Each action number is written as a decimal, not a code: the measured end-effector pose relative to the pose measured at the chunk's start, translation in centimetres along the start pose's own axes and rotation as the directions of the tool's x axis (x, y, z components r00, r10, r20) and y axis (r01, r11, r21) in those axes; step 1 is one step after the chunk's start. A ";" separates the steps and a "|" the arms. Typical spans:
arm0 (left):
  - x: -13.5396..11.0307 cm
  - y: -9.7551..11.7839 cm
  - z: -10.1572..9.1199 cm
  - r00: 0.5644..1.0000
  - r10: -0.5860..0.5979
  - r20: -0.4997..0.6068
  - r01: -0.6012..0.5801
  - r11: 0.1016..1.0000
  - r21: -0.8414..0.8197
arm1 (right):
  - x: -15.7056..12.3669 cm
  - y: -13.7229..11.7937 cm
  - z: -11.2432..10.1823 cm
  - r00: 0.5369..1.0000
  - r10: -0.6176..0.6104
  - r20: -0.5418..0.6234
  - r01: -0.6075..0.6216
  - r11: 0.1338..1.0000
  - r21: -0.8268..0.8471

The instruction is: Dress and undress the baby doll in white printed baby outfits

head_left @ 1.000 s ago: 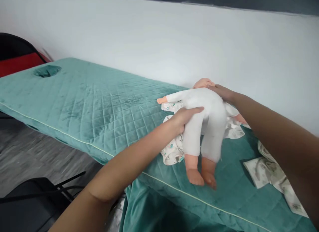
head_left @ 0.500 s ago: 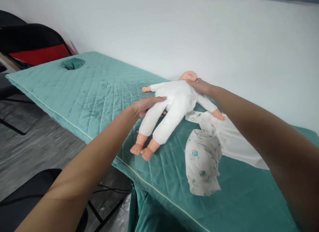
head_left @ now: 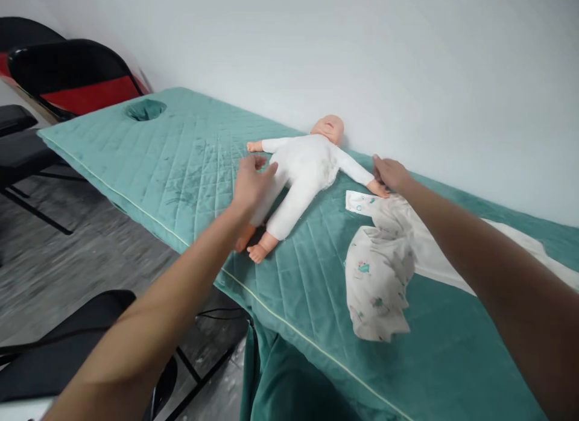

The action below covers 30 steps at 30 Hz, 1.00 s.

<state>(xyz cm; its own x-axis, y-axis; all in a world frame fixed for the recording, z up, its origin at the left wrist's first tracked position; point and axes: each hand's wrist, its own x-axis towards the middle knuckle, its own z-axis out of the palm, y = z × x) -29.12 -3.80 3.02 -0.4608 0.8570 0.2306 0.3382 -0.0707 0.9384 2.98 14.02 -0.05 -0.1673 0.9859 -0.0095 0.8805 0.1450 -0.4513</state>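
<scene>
A green quilted bed (head_left: 203, 161) stands against a pale wall (head_left: 384, 65); the white-bodied doll (head_left: 305, 161) lies on it ahead of you, its long axis slanting from the head near the wall to the feet near the front edge. Your left hand (head_left: 253, 180) is nearer the trunk, thumb and fingers parted at the leg, contact unclear. Your right hand (head_left: 393, 174), loosely half-curled, is by the doll's outstretched arm; neither visibly grips anything.

A green quilted bed (head_left: 199, 137) stands along a pale wall (head_left: 407, 65), black chairs (head_left: 67, 65) on grey flooring (head_left: 99, 246)
</scene>
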 end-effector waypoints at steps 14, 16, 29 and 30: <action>-19.4 5.6 14.4 0.567 0.217 0.794 -0.553 0.816 0.171 | -19.5 8.6 -12.7 0.995 -0.073 0.074 0.102 0.840 -0.534; -20.7 7.9 15.1 0.530 0.421 0.736 -0.680 0.730 0.072 | -22.2 7.7 -14.3 0.971 -0.230 0.064 0.233 0.850 -0.473; -25.3 17.3 19.1 0.299 0.711 0.637 -0.954 0.227 0.195 | -39.0 8.6 -20.1 0.948 -0.317 -0.026 0.262 0.825 -0.501; -25.6 17.7 19.1 0.296 0.715 0.633 -0.955 0.224 0.194 | -39.6 9.3 -20.0 0.964 -0.263 -0.048 0.207 0.847 -0.489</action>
<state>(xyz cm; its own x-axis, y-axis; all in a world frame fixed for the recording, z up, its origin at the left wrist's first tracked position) 4.29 -17.22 8.87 0.6249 0.5268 0.5761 0.6749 -0.7355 -0.0594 26.71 -22.00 13.96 -0.3713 0.9159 0.1525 0.9285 0.3678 0.0518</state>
